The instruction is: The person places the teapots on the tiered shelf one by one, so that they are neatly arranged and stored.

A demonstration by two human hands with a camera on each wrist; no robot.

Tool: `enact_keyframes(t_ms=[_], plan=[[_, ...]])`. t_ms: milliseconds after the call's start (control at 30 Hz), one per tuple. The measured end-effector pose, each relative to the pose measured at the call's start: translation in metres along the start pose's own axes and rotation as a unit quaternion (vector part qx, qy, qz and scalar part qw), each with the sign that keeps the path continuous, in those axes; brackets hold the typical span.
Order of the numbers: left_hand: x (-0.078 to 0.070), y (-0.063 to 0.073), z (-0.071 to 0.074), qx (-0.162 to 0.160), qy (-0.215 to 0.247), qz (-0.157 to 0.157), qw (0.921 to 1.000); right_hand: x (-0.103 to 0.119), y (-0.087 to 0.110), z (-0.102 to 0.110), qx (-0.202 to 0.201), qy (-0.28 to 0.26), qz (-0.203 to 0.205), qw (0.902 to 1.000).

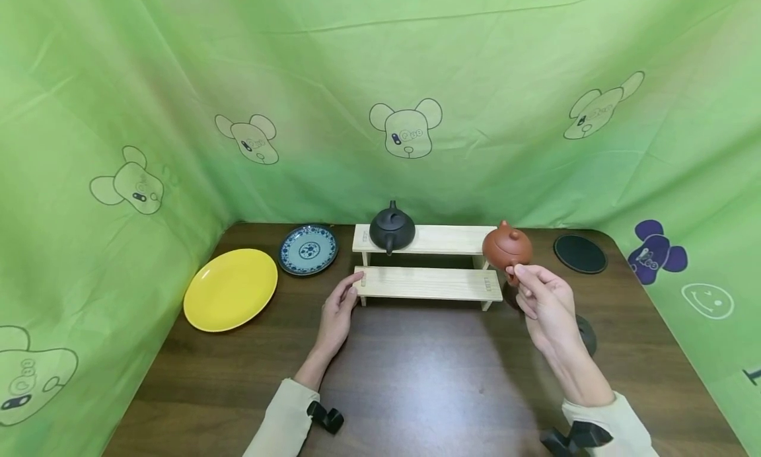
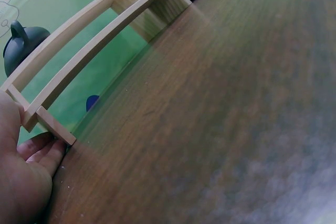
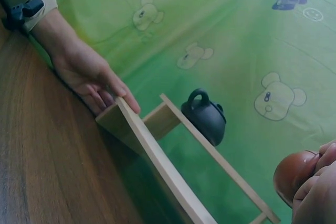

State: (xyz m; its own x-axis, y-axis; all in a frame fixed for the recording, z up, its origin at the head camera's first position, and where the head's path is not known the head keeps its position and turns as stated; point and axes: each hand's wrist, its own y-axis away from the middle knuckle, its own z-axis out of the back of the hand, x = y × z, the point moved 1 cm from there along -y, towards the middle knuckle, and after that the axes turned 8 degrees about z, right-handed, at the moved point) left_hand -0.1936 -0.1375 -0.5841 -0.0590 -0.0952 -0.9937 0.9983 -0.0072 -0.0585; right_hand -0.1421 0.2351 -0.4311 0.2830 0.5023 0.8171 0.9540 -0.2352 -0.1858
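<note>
My right hand (image 1: 549, 305) pinches a reddish-brown clay teapot (image 1: 505, 247) by its near end, raised beside the right end of a two-step wooden stand (image 1: 428, 283). The right wrist view shows the teapot's rounded body (image 3: 294, 174) past my fingers. With my left hand (image 1: 335, 318) I grip the left end of the lower step. Its fingers (image 2: 44, 153) lie against the end leg in the left wrist view. A black teapot (image 1: 392, 229) sits on the left part of the upper step, its loop handle (image 3: 198, 97) showing in the right wrist view.
On the left lie a yellow plate (image 1: 230, 290) and a blue patterned plate (image 1: 308, 249). A dark round coaster (image 1: 580, 253) is at the back right. Another dark rounded thing (image 1: 586, 335) is partly hidden by my right wrist. Green cloth (image 1: 404, 193) hangs behind the table.
</note>
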Motion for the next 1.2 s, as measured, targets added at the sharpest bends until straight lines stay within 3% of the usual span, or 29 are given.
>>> enact_keyframes(t_ms=[133, 367, 533, 700, 933, 1200], plan=[[0.001, -0.001, 0.000, -0.001, 0.003, 0.014, 0.9999, -0.007, -0.005, -0.007, -0.007, 0.012, -0.001, 0.9999], [0.002, 0.001, 0.000, 0.004, 0.004, -0.017, 0.9998, -0.020, -0.013, -0.016, -0.018, 0.033, -0.004, 0.9993], [0.005, -0.001, 0.000, 0.007, -0.005, 0.017, 0.9998, -0.028, -0.016, -0.022, -0.022, 0.033, -0.009, 0.9992], [0.005, -0.002, 0.001, 0.010, -0.009, 0.022, 0.9997, -0.034, -0.018, -0.026, -0.025, 0.034, -0.013, 0.9990], [0.014, -0.006, 0.001, 0.019, 0.020, 0.042, 0.9988, -0.040, -0.023, -0.032, -0.031, 0.041, -0.014, 0.9986], [0.008, -0.003, 0.002, 0.011, 0.001, 0.005, 0.9999, -0.045, -0.029, -0.036, -0.040, 0.056, -0.023, 0.9974]])
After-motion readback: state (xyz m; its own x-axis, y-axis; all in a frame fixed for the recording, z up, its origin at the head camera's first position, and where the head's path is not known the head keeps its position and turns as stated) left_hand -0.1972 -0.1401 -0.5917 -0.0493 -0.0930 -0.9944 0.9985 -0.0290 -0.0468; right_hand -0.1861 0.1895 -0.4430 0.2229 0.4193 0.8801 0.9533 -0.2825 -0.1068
